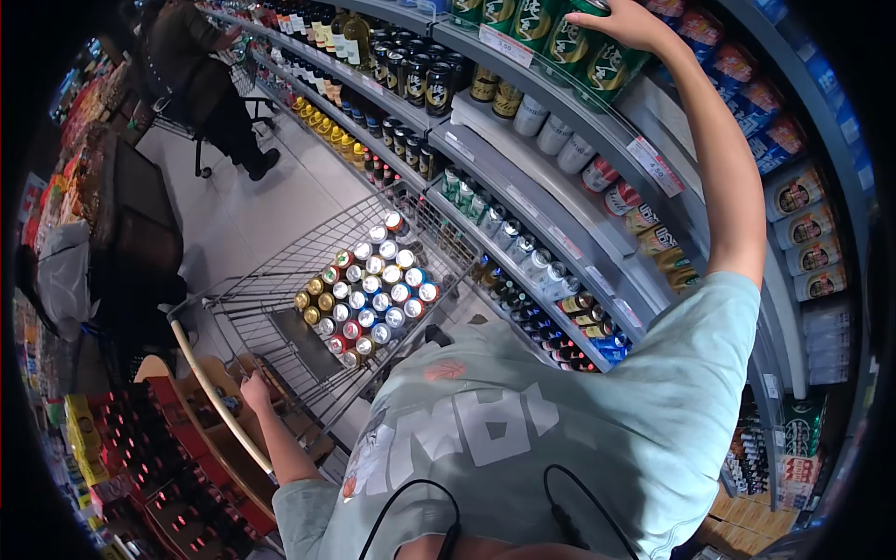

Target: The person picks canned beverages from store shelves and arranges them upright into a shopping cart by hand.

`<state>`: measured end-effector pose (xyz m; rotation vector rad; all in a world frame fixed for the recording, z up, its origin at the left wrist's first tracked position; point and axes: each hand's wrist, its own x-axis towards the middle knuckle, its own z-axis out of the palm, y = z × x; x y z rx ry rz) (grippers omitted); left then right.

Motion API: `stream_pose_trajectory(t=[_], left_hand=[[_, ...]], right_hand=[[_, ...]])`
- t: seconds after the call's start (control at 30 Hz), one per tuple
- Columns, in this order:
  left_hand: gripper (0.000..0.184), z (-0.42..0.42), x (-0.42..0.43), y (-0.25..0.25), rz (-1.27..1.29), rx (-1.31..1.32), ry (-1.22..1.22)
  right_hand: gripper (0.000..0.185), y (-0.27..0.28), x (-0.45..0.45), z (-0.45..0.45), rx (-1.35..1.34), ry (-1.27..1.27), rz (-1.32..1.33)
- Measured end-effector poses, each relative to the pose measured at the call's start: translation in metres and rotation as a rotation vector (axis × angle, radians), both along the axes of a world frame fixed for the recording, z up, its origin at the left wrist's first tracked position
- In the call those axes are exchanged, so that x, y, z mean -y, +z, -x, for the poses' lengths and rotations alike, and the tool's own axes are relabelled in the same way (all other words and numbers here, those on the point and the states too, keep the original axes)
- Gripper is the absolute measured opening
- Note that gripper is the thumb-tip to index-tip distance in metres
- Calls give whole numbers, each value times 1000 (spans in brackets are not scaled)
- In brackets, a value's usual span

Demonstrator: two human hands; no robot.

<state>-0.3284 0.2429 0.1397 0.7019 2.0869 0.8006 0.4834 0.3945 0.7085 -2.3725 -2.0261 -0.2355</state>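
My right hand (623, 21) reaches up to the top shelf, its fingers closed over the top of a large green can (609, 67) at the end of a row of similar cans. Low on the left, my left hand (254, 390) is closed beside the shopping cart (271, 280), near its pale curved handle (210, 378); what it grips is too small to make out. Inside the cart, several cans (373, 285) stand upright in close rows, with silver, gold, red and blue colours.
Curved shelves (532, 191) of cans and bottles run along the right. Beyond the cart, at the upper left, a person in dark clothes (201, 84) stands by another cart. Red bottle packs (154, 467) and a dark display stand (140, 219) are at the left.
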Motion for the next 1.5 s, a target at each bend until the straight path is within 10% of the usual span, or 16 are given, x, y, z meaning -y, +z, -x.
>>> stream_pose_trajectory(t=[0.37, 0.67, 1.5], left_hand=[[25, -4, 1, 2, 98, -20, -39], [40, -6, -1, -3, 142, -94, -69], [14, -14, 15, 32, 245, 19, 97]], right_hand=[[78, 29, 49, 108, 294, -70, -243], [75, 9, 76, 197, -4, 89, -194], [79, -628, 34, 192, -249, 111, 211]])
